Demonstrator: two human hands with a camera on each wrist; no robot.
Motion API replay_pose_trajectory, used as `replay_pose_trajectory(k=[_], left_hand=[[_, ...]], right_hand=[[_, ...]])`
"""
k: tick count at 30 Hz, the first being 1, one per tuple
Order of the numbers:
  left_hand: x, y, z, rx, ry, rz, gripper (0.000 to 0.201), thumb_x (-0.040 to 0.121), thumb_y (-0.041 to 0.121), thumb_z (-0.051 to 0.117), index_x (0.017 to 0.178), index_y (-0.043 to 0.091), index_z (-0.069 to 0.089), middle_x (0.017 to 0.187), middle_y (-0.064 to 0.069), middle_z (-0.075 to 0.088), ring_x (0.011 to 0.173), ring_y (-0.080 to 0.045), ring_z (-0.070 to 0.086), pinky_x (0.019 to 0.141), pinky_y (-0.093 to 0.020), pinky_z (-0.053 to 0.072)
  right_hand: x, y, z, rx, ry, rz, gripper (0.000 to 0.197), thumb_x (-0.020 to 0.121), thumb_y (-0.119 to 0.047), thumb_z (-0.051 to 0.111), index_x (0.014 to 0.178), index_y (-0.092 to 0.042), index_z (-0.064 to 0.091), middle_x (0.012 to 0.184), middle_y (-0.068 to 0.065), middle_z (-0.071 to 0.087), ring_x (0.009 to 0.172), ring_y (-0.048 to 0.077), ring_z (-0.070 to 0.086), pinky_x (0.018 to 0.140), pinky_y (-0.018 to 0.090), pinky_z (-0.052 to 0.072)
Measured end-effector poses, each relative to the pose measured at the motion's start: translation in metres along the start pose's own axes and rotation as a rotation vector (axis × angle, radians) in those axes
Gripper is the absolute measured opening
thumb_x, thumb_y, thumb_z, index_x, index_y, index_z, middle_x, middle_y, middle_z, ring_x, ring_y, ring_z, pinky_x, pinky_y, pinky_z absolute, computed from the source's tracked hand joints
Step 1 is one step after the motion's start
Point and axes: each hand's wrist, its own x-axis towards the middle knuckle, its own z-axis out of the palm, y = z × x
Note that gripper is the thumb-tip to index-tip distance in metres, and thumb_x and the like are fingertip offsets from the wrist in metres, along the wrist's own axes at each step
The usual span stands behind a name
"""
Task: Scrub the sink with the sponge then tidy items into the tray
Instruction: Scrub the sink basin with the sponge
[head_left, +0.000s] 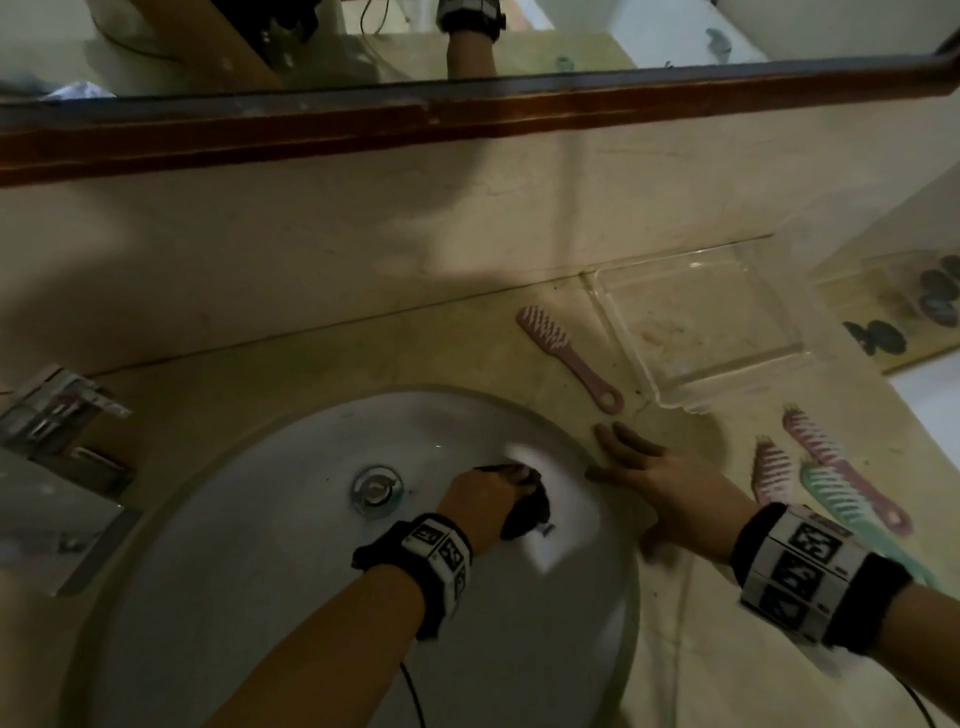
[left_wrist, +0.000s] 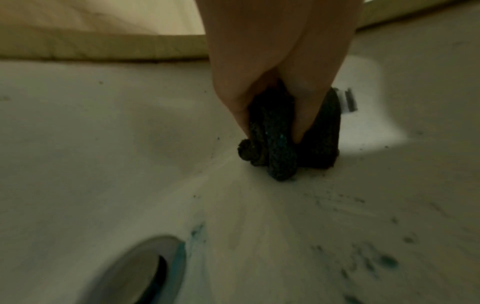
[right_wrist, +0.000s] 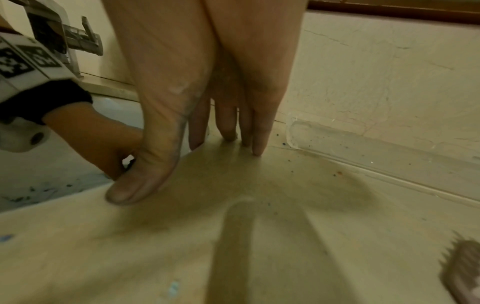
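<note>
My left hand grips a dark green sponge and presses it on the white sink basin, right of the metal drain. In the left wrist view the crumpled sponge sits pinched between my fingers against the basin, with green specks around it. My right hand lies flat and open on the beige counter beside the sink rim; its straight fingers touch the counter. A clear empty tray stands at the back right.
A pink brush lies left of the tray. Two more pink brushes and a mint one lie right of my right hand. The faucet is at the left. A mirror frame runs along the back wall.
</note>
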Motion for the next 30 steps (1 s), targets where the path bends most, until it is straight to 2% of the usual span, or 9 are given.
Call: replay_pose_trajectory(k=[2,7,10,13,17,21,23,26,30], left_hand=[[-0.003,-0.003,0.008,-0.008,-0.147,-0.11,0.03,0.091,0.025,0.053,0.109,0.007,0.07,0.119,-0.01,0.067,0.111,-0.024,0.063,0.093,-0.031,0.05],[-0.032,-0.007,0.025,-0.07,-0.41,-0.189,0.049,0.087,0.042,0.045,0.104,0.003,0.069,0.109,-0.017,0.069,0.094,-0.025,0.064,0.085,-0.035,0.051],[-0.046,-0.006,0.023,-0.031,-0.524,-0.177,0.034,0.097,0.021,0.048,0.113,-0.004,0.063,0.117,-0.024,0.064,0.108,-0.035,0.061,0.092,-0.037,0.046],[-0.045,-0.011,0.014,-0.087,-0.385,-0.178,0.031,0.096,0.011,0.046,0.122,0.007,0.062,0.118,-0.018,0.065,0.109,-0.033,0.061,0.092,-0.036,0.047],[-0.026,-0.003,0.013,-0.223,0.021,-0.129,0.043,0.096,0.028,0.037,0.129,0.01,0.058,0.127,-0.015,0.063,0.112,-0.031,0.062,0.098,-0.04,0.05],[-0.008,0.019,0.026,-0.129,-0.037,-0.096,0.046,0.1,0.019,0.039,0.146,0.014,0.036,0.155,-0.006,0.034,0.14,-0.023,0.038,0.117,-0.029,0.03],[-0.013,0.02,0.035,-0.022,-0.058,-0.03,0.044,0.096,0.022,0.049,0.137,0.008,0.049,0.148,-0.009,0.045,0.134,-0.021,0.047,0.11,-0.026,0.038],[-0.027,0.013,0.045,0.024,-0.14,0.038,0.028,0.069,0.033,0.077,0.086,0.01,0.077,0.092,-0.006,0.077,0.079,-0.019,0.075,0.062,-0.027,0.061],[-0.04,0.016,0.047,0.021,-0.391,-0.043,0.038,0.094,0.033,0.046,0.1,0.0,0.064,0.12,-0.02,0.065,0.096,-0.024,0.06,0.089,-0.037,0.05]], right_hand=[[-0.001,-0.001,-0.001,-0.021,0.004,-0.005,0.094,0.07,-0.034,0.077,0.146,-0.035,0.022,0.16,0.001,-0.011,0.149,0.021,-0.005,0.119,0.033,0.021],[-0.002,-0.005,-0.003,-0.007,-0.005,-0.005,0.092,0.07,-0.03,0.078,0.147,-0.031,0.026,0.16,0.005,-0.008,0.149,0.024,-0.004,0.119,0.035,0.022],[-0.002,-0.006,-0.006,-0.016,-0.009,-0.005,0.091,0.071,-0.032,0.077,0.147,-0.031,0.026,0.16,0.005,-0.009,0.149,0.024,-0.004,0.118,0.033,0.021],[-0.002,-0.005,-0.004,-0.033,-0.003,0.003,0.091,0.071,-0.036,0.076,0.146,-0.033,0.026,0.16,0.004,-0.009,0.149,0.022,-0.004,0.118,0.031,0.022],[-0.002,-0.004,-0.003,-0.024,-0.001,0.008,0.091,0.07,-0.033,0.077,0.146,-0.034,0.025,0.16,0.003,-0.01,0.149,0.021,-0.004,0.118,0.034,0.023],[0.0,-0.006,-0.003,-0.039,-0.012,0.019,0.092,0.071,-0.033,0.077,0.146,-0.034,0.025,0.16,0.002,-0.011,0.149,0.021,-0.005,0.119,0.034,0.023],[0.0,-0.006,-0.003,-0.042,-0.021,0.014,0.092,0.071,-0.034,0.077,0.147,-0.032,0.025,0.16,0.003,-0.011,0.149,0.021,-0.005,0.118,0.033,0.023],[-0.001,-0.006,-0.005,-0.051,-0.021,0.004,0.091,0.071,-0.035,0.076,0.146,-0.032,0.025,0.16,0.004,-0.01,0.149,0.021,-0.004,0.118,0.031,0.022],[-0.001,-0.005,-0.004,-0.056,-0.002,0.007,0.092,0.07,-0.037,0.076,0.146,-0.034,0.025,0.161,0.004,-0.009,0.149,0.021,-0.003,0.118,0.03,0.022]])
